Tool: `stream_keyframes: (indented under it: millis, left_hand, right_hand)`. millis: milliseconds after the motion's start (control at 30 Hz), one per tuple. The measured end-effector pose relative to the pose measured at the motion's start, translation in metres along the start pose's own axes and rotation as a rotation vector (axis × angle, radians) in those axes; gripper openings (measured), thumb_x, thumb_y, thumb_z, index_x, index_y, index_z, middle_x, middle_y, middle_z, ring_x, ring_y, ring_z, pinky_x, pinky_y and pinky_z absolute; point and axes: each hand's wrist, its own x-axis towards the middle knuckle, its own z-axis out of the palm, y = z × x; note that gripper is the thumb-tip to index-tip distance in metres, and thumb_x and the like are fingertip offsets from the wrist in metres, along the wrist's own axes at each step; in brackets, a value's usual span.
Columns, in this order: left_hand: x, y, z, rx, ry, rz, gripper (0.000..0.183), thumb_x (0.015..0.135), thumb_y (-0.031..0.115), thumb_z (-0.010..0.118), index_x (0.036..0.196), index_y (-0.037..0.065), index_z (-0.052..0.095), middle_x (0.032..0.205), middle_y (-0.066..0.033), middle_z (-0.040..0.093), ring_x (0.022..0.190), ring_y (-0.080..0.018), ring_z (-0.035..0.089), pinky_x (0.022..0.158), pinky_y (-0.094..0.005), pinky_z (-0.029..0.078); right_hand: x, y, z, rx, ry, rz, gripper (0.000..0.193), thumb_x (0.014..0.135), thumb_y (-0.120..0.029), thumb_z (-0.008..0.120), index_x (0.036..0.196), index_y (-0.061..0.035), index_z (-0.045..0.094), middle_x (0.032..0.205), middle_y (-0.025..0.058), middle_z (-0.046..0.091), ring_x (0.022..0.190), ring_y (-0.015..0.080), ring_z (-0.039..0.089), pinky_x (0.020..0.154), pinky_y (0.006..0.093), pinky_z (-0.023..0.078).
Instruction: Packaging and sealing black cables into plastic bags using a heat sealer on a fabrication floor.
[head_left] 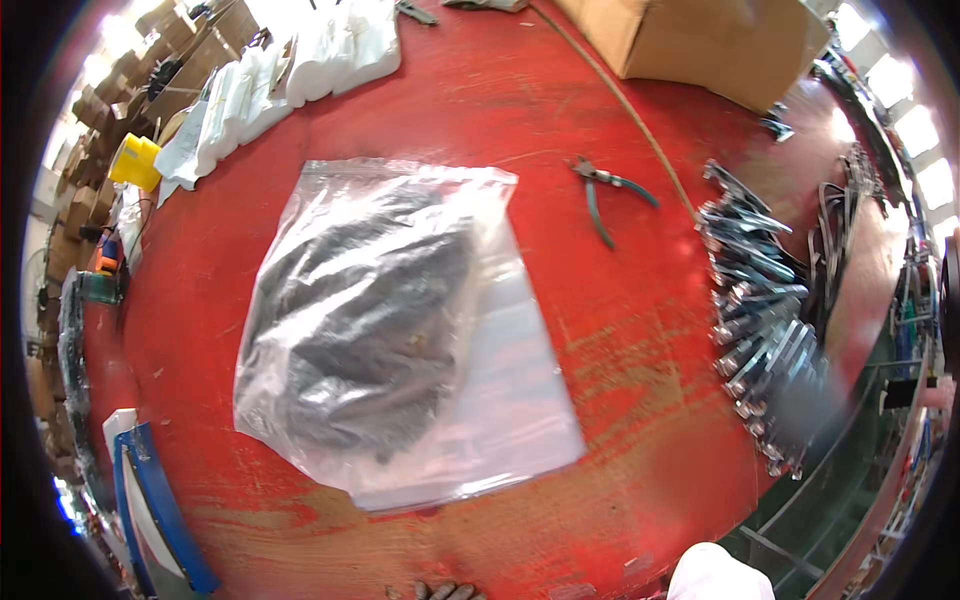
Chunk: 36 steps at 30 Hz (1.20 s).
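A clear plastic bag [350, 330] with dark, folded contents lies on the red table. Its contents cannot be made out through the shiny film. Partly under it, on the right, is a flat translucent plastic bag or sheet [520, 400]. At the lower edge show only the dark gloved fingertips of what seems to be my left hand [450, 592]. They rest side by side at the table's near edge, apart from the bag, with no held thing visible. The rest of that hand is cut off. My right hand is out of view.
Pliers [604, 192] with dark green handles lie right of the bag. Several metal tools [765, 320] are piled along the right edge. A cardboard box [710, 45], white plastic bags [340, 50], a yellow tape roll [135, 163] and a blue-white holder [160, 510] stand around.
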Motion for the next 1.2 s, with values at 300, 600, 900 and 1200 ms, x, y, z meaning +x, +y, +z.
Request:
stream_keyframes:
  millis: [300, 600, 900, 1200]
  left_hand:
    - [0.017, 0.02, -0.016, 0.133, 0.093, 0.1, 0.035, 0.073, 0.028, 0.059, 0.103, 0.011, 0.053, 0.105, -0.0109, 0.051, 0.102, -0.0318, 0.046, 0.095, -0.0533, 0.028]
    - [-0.005, 0.029, 0.012, 0.194, 0.245, 0.265, 0.033, 0.074, 0.021, 0.057, 0.103, 0.007, 0.051, 0.107, -0.0142, 0.051, 0.103, -0.0347, 0.046, 0.096, -0.0472, 0.03]
    - [-0.02, 0.016, 0.019, 0.185, 0.36, 0.296, 0.031, 0.073, 0.02, 0.059, 0.1, 0.007, 0.053, 0.105, -0.0124, 0.052, 0.103, -0.0316, 0.046, 0.096, -0.0451, 0.03]
    - [-0.013, 0.026, -0.016, -0.385, 0.468, 0.226, 0.018, 0.076, 0.006, 0.059, 0.093, 0.004, 0.056, 0.091, -0.0075, 0.057, 0.086, -0.0169, 0.055, 0.077, -0.028, 0.043]
  right_hand:
    - [-0.01, -0.017, 0.02, 0.051, -0.058, -0.087, 0.036, 0.078, -0.042, 0.048, 0.093, -0.014, 0.064, 0.099, 0.0124, 0.06, 0.092, 0.0289, 0.057, 0.077, 0.0378, 0.046]
    - [-0.031, 0.074, -0.099, -0.526, 0.037, -0.447, 0.038, 0.08, -0.041, 0.041, 0.091, -0.0141, 0.065, 0.1, 0.0136, 0.059, 0.094, 0.0327, 0.056, 0.078, 0.0399, 0.046]
    - [-0.136, -0.038, -0.297, -0.035, 1.478, -0.596, 0.01, 0.074, -0.016, 0.055, 0.078, -0.0073, 0.055, 0.069, 0.0129, 0.058, 0.071, 0.0315, 0.058, 0.065, 0.0398, 0.047]
    - [-0.148, -0.062, -0.331, 0.607, 0.955, -0.653, 0.027, 0.076, 0.0, 0.055, 0.102, -0.0039, 0.049, 0.072, 0.0047, 0.056, 0.053, 0.017, 0.053, 0.05, 0.0255, 0.045]
